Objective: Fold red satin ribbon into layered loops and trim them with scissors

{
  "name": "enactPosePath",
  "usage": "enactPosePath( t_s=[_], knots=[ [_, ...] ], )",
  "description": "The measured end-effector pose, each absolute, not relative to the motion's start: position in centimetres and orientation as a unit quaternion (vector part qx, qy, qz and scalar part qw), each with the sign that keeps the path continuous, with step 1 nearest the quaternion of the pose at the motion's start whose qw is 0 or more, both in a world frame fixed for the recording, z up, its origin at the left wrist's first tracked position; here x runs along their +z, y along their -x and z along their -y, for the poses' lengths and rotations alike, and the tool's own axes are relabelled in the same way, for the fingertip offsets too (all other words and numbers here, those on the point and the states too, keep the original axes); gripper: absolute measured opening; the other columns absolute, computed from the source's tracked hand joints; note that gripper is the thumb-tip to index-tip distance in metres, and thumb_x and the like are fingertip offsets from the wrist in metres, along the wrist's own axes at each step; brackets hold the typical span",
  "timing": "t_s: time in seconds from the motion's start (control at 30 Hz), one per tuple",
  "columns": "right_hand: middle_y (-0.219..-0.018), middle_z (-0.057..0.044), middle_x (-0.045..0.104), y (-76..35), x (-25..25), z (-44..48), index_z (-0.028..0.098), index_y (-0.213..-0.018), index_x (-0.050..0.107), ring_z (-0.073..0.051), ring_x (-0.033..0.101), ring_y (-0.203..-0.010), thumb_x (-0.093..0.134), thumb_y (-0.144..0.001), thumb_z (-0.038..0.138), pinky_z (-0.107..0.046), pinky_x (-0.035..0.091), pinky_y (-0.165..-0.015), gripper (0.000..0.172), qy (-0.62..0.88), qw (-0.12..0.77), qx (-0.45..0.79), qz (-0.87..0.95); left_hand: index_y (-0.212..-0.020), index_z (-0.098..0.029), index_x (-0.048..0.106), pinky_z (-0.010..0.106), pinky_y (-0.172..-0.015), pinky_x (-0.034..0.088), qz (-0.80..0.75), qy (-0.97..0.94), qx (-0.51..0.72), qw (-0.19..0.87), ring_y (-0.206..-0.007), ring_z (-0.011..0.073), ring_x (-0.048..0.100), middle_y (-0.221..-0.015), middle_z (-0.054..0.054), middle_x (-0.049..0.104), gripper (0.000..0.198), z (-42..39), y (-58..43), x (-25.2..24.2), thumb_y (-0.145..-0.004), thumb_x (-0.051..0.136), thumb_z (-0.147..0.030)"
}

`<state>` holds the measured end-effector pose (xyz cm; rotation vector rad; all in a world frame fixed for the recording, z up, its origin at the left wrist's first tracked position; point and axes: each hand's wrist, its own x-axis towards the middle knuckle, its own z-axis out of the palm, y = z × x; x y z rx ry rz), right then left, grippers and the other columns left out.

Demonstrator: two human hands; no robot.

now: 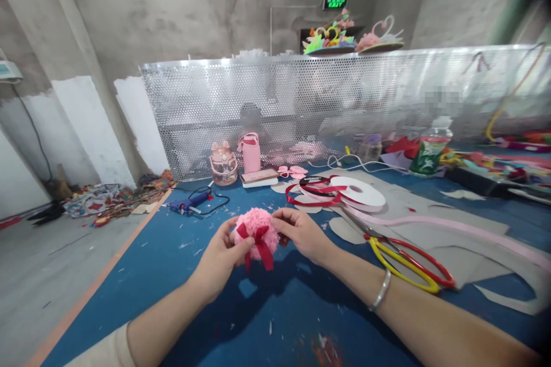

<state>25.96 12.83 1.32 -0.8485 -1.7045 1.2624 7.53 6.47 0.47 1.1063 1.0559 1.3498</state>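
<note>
A fluffy pink pom-pom (pixel 267 230) with a dark red ribbon bow (pixel 260 236) on its front is held above the blue table (pixel 172 298). My left hand (pixel 221 255) grips it from the left, its thumb pressed against the bow. On the right side, my right hand (pixel 303 232) pinches the edge of the pom-pom between thumb and fingers; a silver bangle sits on that wrist. The fingertips behind the pom-pom are partly hidden. Closest to my right forearm lie large scissors (pixel 404 261) with yellow and red handles.
Ribbon spools (pixel 364 194) and grey cardboard (pixel 456 246) lie to the right. A blue glue gun (pixel 189 203) with its cord rests at the left. Behind stand a clear bottle with a pink lid (pixel 224 166), a pink pouch (pixel 249 153) and a perforated metal screen (pixel 198 103).
</note>
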Motion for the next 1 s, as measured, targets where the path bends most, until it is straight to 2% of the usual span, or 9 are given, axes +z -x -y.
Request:
enactPosePath(
  t_s=[0.13,0.3,0.37,0.47,0.57,0.7,0.8,0.9,1.0],
  knots=[
    [-0.123,-0.011,0.053,-26.2,1.5,-12.2,0.023,-0.114,0.059,-0.023,0.053,-0.109,0.066,-0.074,0.030,-0.037,0.047,-0.084,0.041,0.293,0.458,0.336,0.769,-0.113,-0.015,0.056,0.020,-0.062,0.049,-0.430,-0.460,0.558,0.540,-0.060,0.0095,0.061,-0.072,-0.002,0.067,0.056,-6.6,-7.7,0.3,-0.067,0.082,-0.035],
    [-0.126,-0.011,0.051,-25.8,1.8,-11.7,0.019,-0.078,0.064,-0.027,0.045,-0.125,0.064,-0.074,0.022,-0.045,0.028,-0.109,0.005,0.292,0.463,0.289,0.785,-0.104,-0.015,0.062,0.023,-0.071,0.053,-0.425,-0.468,0.554,0.541,-0.072,0.0129,0.067,-0.081,0.001,0.072,0.046,-6.5,-7.9,0.3,-0.066,0.083,-0.031],
    [-0.122,-0.010,0.053,-25.5,1.8,-11.8,0.019,-0.073,0.059,-0.025,0.047,-0.121,0.065,-0.074,0.026,-0.041,0.033,-0.106,0.009,0.326,0.473,0.361,0.734,-0.100,-0.016,0.063,0.019,-0.063,0.051,-0.422,-0.453,0.569,0.541,-0.062,0.0104,0.064,-0.069,-0.002,0.068,0.044,-6.4,-8.0,0.3,-0.065,0.083,-0.032],
    [-0.115,-0.009,0.056,-25.4,1.8,-12.4,0.021,-0.096,0.055,-0.021,0.059,-0.101,0.056,-0.082,0.043,-0.036,0.050,-0.081,0.025,0.355,0.460,0.452,0.677,-0.098,-0.016,0.061,0.020,-0.059,0.051,-0.407,-0.425,0.579,0.564,-0.058,0.0107,0.064,-0.065,-0.003,0.066,0.045,-6.4,-8.1,0.3,-0.064,0.084,-0.037],
    [-0.087,-0.004,0.063,-25.7,1.4,-13.3,0.019,-0.097,0.057,-0.016,0.061,-0.069,0.055,-0.084,0.047,-0.027,0.049,-0.056,0.031,0.364,0.404,0.520,0.659,-0.105,-0.017,0.061,0.026,-0.069,0.055,-0.405,-0.412,0.564,0.590,-0.072,0.0154,0.069,-0.087,0.005,0.072,0.053,-6.8,-7.9,0.3,-0.064,0.083,-0.043],
    [-0.058,0.003,0.056,-26.5,0.3,-15.1,0.016,-0.077,0.059,-0.010,0.054,-0.052,0.066,-0.083,0.032,-0.020,0.041,-0.047,0.019,0.416,0.358,0.553,0.627,-0.123,-0.023,0.055,0.033,-0.084,0.054,-0.503,-0.402,0.599,0.476,-0.104,0.0216,0.066,-0.126,0.011,0.063,0.058,-8.1,-5.8,-0.2,-0.078,0.064,-0.059],
    [-0.077,-0.001,0.063,-27.2,-0.4,-16.3,0.013,-0.094,0.061,-0.011,0.060,-0.064,0.057,-0.094,0.030,-0.023,0.050,-0.057,0.017,0.476,0.351,0.550,0.589,-0.121,-0.022,0.055,0.037,-0.091,0.050,-0.553,-0.417,0.609,0.388,-0.116,0.0258,0.058,-0.133,0.012,0.058,0.060,-9.4,-3.6,-0.6,-0.077,0.060,-0.064],
    [-0.110,-0.007,0.063,-27.9,-0.4,-16.8,0.014,-0.115,0.059,-0.018,0.064,-0.089,0.057,-0.095,0.033,-0.036,0.056,-0.076,0.028,0.501,0.339,0.548,0.577,-0.113,-0.018,0.058,0.040,-0.086,0.050,-0.566,-0.432,0.593,0.377,-0.107,0.0279,0.061,-0.123,0.014,0.062,0.066,-10.1,-2.4,-0.9,-0.071,0.061,-0.069],
    [-0.115,-0.008,0.062,-28.2,0.1,-16.9,0.015,-0.119,0.058,-0.020,0.064,-0.095,0.057,-0.095,0.033,-0.039,0.056,-0.080,0.030,0.509,0.342,0.535,0.581,-0.108,-0.017,0.061,0.039,-0.082,0.051,-0.566,-0.454,0.574,0.378,-0.097,0.0269,0.065,-0.112,0.013,0.066,0.066,-10.0,-2.7,-1.0,-0.068,0.064,-0.069]
  ],
)
